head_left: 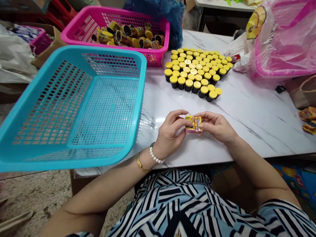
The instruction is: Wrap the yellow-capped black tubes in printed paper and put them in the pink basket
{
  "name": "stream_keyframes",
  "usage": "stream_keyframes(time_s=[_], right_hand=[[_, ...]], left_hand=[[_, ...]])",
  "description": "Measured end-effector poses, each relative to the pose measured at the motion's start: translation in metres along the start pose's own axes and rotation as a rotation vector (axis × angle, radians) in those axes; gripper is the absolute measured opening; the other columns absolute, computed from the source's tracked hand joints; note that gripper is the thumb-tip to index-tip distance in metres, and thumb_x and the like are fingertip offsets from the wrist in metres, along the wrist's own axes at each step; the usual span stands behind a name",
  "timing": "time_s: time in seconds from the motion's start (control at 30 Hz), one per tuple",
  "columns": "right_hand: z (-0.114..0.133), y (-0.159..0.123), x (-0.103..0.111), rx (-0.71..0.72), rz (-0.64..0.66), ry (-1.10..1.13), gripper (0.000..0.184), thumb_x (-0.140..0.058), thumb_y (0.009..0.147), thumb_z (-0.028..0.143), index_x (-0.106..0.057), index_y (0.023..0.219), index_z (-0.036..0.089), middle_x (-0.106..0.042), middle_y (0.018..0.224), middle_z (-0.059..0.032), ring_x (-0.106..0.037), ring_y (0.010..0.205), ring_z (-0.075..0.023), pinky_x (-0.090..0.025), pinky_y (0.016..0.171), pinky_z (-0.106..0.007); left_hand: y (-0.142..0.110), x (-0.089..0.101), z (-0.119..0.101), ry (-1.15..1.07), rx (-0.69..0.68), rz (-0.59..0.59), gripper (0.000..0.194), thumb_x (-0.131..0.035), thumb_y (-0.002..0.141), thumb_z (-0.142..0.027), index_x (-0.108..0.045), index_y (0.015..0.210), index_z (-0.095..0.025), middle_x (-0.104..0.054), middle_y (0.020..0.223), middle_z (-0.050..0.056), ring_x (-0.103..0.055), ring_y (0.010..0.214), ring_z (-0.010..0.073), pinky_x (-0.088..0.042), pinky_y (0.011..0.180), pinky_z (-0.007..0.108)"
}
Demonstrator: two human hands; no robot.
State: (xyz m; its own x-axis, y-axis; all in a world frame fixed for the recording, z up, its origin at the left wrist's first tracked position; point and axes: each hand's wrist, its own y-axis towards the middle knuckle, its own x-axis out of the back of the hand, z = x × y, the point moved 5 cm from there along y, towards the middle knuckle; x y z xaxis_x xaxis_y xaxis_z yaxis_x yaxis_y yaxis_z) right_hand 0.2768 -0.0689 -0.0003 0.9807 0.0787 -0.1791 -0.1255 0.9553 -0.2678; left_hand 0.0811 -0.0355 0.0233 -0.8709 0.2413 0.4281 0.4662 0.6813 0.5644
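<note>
Near the front edge of the table, my left hand (170, 133) and my right hand (217, 127) hold a small yellow printed packet (194, 123) between them. Fingers and thumb of the left hand grip its left side. The right thumb and fingertips pinch its right side. Its lower edge looks pinkish, and part of it hides behind my fingers. Beyond my hands stands a tight group of small black tubs with yellow lids (197, 70), all upright on the marble-patterned table (237, 115).
An empty-looking blue plastic basket (142, 98) is at the left. Behind it, a pink basket (138, 12) holds several yellow printed containers (133, 32). At the right stands another pink basket (276, 70) under clear plastic. Yellow-orange packets (307, 114) lie at the far right edge.
</note>
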Motion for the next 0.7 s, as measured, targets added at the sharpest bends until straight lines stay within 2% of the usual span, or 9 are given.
stream_keyframes(time_s=[0.07, 0.13, 0.27, 0.37, 0.47, 0.57, 0.63, 0.7], right_hand=[[0.003, 0.0, 0.0, 0.046, -0.107, -0.016, 0.046, -0.094, 0.073, 0.039, -0.074, 0.111, 0.022, -0.08, 0.108, -0.0051, -0.076, 0.084, -0.0166, -0.066, 0.075, -0.031], [0.006, -0.001, 0.0, 0.041, -0.156, -0.055, 0.047, -0.094, 0.072, 0.038, -0.072, 0.11, 0.022, -0.08, 0.111, -0.0054, -0.078, 0.091, -0.0189, -0.066, 0.08, -0.033], [0.019, 0.002, 0.0, 0.027, -0.134, -0.217, 0.041, -0.091, 0.074, 0.033, -0.069, 0.107, 0.022, -0.079, 0.106, -0.0044, -0.078, 0.087, -0.0186, -0.065, 0.077, -0.032], [0.021, 0.011, -0.006, 0.012, -0.074, -0.273, 0.035, -0.089, 0.074, 0.03, -0.065, 0.098, 0.023, -0.076, 0.095, -0.0007, -0.075, 0.076, -0.016, -0.063, 0.069, -0.029], [0.01, 0.022, -0.013, -0.032, -0.047, -0.174, 0.033, -0.089, 0.075, 0.032, -0.061, 0.091, 0.023, -0.072, 0.085, 0.0022, -0.074, 0.071, -0.0149, -0.064, 0.066, -0.028], [-0.004, 0.028, -0.013, -0.097, -0.065, -0.039, 0.033, -0.089, 0.075, 0.032, -0.06, 0.088, 0.022, -0.073, 0.084, 0.0018, -0.075, 0.072, -0.0151, -0.067, 0.071, -0.031], [-0.009, 0.028, -0.01, -0.143, -0.082, 0.029, 0.034, -0.09, 0.074, 0.031, -0.062, 0.091, 0.022, -0.074, 0.085, 0.0011, -0.076, 0.075, -0.0156, -0.069, 0.074, -0.033], [-0.011, 0.027, -0.009, -0.171, -0.071, 0.07, 0.038, -0.09, 0.075, 0.033, -0.066, 0.102, 0.023, -0.075, 0.086, 0.0014, -0.076, 0.078, -0.016, -0.07, 0.073, -0.033]], left_hand=[[-0.002, -0.002, 0.005, 0.044, 0.05, -0.017, 0.03, -0.06, 0.091, -0.003, -0.074, 0.109, -0.022, -0.064, 0.127, 0.01, -0.065, 0.12, 0.0213, -0.059, 0.101, 0.041], [-0.003, -0.002, 0.007, 0.081, 0.081, -0.046, 0.029, -0.061, 0.091, -0.005, -0.075, 0.11, -0.021, -0.064, 0.117, 0.009, -0.065, 0.113, 0.0217, -0.058, 0.097, 0.041], [-0.004, -0.001, 0.003, 0.184, 0.01, -0.067, 0.012, -0.074, 0.093, -0.022, -0.076, 0.104, -0.02, -0.066, 0.101, 0.007, -0.063, 0.095, 0.0204, -0.056, 0.086, 0.038], [-0.005, -0.003, 0.0, 0.267, -0.062, -0.052, 0.008, -0.073, 0.096, -0.025, -0.074, 0.102, -0.02, -0.067, 0.097, 0.006, -0.062, 0.09, 0.0187, -0.055, 0.082, 0.034], [-0.006, -0.008, 0.001, 0.338, -0.103, 0.011, 0.013, -0.068, 0.1, -0.024, -0.074, 0.11, -0.02, -0.07, 0.098, 0.008, -0.061, 0.091, 0.0198, -0.053, 0.081, 0.035], [-0.005, -0.011, 0.001, 0.447, -0.12, 0.071, 0.011, -0.064, 0.103, -0.022, -0.074, 0.104, -0.019, -0.071, 0.096, 0.008, -0.06, 0.089, 0.0204, -0.052, 0.079, 0.035], [-0.005, -0.012, -0.001, 0.512, -0.154, 0.089, 0.015, -0.06, 0.104, -0.019, -0.073, 0.096, -0.017, -0.07, 0.093, 0.009, -0.058, 0.086, 0.0206, -0.052, 0.077, 0.034], [-0.004, -0.014, -0.005, 0.543, -0.213, 0.112, 0.018, -0.056, 0.104, -0.016, -0.071, 0.094, -0.016, -0.07, 0.092, 0.009, -0.057, 0.084, 0.0209, -0.052, 0.075, 0.034]])
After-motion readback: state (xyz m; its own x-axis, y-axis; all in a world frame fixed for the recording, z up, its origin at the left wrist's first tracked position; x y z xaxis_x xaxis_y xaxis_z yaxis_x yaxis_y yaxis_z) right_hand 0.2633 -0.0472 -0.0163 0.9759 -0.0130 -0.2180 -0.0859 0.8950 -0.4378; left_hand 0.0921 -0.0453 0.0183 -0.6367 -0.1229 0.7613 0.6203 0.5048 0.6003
